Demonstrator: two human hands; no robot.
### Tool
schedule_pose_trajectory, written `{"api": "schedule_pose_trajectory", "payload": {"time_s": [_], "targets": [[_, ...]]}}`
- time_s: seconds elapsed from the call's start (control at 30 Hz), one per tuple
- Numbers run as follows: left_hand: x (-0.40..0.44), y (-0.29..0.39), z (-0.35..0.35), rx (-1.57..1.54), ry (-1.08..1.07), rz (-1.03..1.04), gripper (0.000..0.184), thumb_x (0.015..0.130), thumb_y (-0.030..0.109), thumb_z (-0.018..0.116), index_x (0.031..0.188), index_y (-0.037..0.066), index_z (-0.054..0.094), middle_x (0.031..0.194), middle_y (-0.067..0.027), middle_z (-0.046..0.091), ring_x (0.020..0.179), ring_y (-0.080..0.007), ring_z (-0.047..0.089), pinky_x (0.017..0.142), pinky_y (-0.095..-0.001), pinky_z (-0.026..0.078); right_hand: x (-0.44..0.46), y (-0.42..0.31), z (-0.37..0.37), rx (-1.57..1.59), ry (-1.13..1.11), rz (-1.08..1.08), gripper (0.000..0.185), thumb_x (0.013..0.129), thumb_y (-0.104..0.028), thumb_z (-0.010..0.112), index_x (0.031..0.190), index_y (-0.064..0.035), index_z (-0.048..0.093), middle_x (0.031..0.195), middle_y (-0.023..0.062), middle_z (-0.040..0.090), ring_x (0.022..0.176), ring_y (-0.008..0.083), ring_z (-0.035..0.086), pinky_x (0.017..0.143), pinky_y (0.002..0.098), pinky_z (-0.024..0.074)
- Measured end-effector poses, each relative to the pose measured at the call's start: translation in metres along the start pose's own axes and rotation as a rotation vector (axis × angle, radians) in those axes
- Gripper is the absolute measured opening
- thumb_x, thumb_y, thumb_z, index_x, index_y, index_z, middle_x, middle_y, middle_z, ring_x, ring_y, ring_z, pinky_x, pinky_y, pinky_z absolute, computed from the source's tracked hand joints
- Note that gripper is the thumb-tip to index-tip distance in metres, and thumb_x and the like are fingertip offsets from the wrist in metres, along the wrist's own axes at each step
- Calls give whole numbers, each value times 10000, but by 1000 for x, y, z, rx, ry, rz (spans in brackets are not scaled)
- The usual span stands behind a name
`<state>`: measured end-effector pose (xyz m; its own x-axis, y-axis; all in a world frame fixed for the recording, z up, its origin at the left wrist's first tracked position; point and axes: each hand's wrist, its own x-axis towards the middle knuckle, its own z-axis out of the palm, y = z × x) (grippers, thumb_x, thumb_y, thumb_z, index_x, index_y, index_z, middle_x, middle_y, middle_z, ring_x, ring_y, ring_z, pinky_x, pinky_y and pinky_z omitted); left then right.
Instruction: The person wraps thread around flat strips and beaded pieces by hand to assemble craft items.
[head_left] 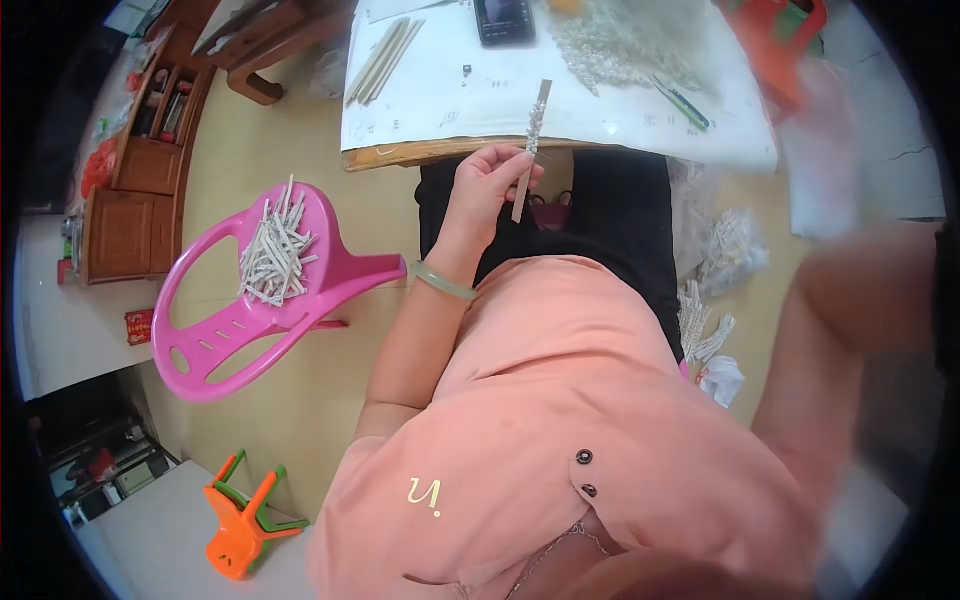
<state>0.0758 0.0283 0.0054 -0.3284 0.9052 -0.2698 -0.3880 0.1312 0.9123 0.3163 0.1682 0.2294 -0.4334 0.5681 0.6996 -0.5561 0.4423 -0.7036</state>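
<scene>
My left hand pinches a flat, narrow light-brown strip between thumb and fingers, just over the near edge of the table. Small clear, shiny beads cluster along the strip's upper part. It is held tilted, its upper end reaching over the white table top. My right arm is raised and bent at the right, blurred; its hand lies outside the view. A heap of clear beaded strands lies at the back of the table, with green-handled tweezers close by.
Several bare strips and a phone lie on the table. At left, a pink chair holds a pile of wrapped strips. A small orange-green chair stands lower left. Plastic bags lie on the right.
</scene>
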Motion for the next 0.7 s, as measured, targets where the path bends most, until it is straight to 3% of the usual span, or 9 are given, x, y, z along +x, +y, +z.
{"api": "schedule_pose_trajectory", "payload": {"time_s": [0.4,0.7], "targets": [[-1,0,1,12,41,-30,126,868,146,604,935,39,594,841,-64,663,711,-110,606,651,-202,475,22,-14,-16,-72,-25,9,309,841,-53,608,1143,-17,547,945,66,618,839,124,582,732,239,458],[-5,3,3,-28,38,-38,150,854,151,623,928,24,598,814,-54,655,694,-79,581,590,-185,440,35,-22,-25,-142,-61,16,304,841,-55,608,1139,-19,554,946,66,621,840,125,584,737,242,460]]}}
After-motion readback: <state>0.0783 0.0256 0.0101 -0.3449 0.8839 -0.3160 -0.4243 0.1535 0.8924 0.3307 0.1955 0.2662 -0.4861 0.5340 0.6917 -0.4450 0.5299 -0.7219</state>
